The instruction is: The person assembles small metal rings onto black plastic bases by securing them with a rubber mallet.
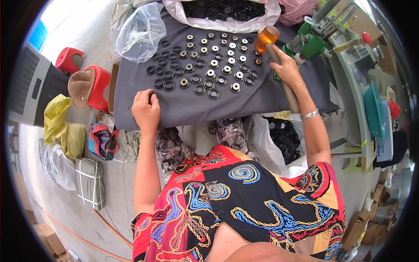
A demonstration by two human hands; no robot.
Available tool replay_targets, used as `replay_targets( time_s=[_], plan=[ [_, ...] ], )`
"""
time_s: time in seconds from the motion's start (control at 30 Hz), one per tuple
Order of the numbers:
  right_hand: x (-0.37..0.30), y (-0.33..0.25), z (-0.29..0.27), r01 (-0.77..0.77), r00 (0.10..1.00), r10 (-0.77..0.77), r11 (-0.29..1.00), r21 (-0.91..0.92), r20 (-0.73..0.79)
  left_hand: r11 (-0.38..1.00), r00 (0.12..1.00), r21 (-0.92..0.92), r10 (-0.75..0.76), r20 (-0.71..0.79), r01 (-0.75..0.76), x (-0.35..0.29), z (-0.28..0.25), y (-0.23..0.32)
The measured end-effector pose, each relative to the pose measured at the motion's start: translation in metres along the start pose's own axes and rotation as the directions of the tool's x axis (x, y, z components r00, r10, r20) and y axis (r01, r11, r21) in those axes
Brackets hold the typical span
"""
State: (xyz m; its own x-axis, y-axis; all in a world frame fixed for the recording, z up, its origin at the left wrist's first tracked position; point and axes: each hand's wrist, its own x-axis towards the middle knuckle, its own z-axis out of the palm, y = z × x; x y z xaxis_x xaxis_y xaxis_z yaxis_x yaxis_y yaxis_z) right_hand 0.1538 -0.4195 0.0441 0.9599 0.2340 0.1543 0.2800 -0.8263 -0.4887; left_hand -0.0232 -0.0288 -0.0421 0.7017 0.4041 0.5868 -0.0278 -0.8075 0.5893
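My right hand (287,70) grips the wooden handle of a mallet (267,38), its amber head raised over the far right part of the table. The handle's lower end runs down along my forearm. At the table's near left edge, my left hand (146,110) rests on the dark cloth (131,83), fingers curled; what is under them, if anything, is hidden. Beyond it lie rows of black rings (168,85). Several round black pieces (235,87) among them have silver metal centres with a hole.
Black parts fill a white sack (227,27) at the far edge and another white bag (283,139) below the table. A clear plastic bag (142,35) lies at the far left. Green metal hand presses (312,46) stand right. Red stools (98,89) are on the left floor.
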Motion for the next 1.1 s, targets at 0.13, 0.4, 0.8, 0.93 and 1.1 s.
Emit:
replay_targets(
  time_s=[0.13,0.4,0.8,0.93,1.1],
  plan=[
    [0.001,0.007,0.0,0.083,0.996,-0.085,0.995,-0.058,-0.032,1.0,1.0,-0.015,0.022,-0.013,-0.022,0.001,-0.001,0.002],
    [0.009,-0.017,0.011,0.251,0.966,-0.243,0.963,0.099,-0.088,1.0,1.0,-0.016,0.023,-0.019,-0.024,0.001,-0.002,0.004],
    [0.012,-0.027,0.018,0.11,0.993,-0.106,0.99,-0.086,0.05,0.998,0.997,-0.009,0.059,-0.039,-0.059,0.0,-0.003,0.003],
    [0.015,-0.031,0.006,0.076,0.996,-0.077,0.997,0.004,0.053,0.999,0.999,0.01,0.04,-0.021,-0.04,0.001,-0.002,0.004],
    [0.014,-0.032,0.01,0.136,0.989,-0.134,0.99,-0.025,0.057,0.999,0.998,-0.004,0.041,-0.037,-0.041,0.002,-0.003,0.005]
  ],
)
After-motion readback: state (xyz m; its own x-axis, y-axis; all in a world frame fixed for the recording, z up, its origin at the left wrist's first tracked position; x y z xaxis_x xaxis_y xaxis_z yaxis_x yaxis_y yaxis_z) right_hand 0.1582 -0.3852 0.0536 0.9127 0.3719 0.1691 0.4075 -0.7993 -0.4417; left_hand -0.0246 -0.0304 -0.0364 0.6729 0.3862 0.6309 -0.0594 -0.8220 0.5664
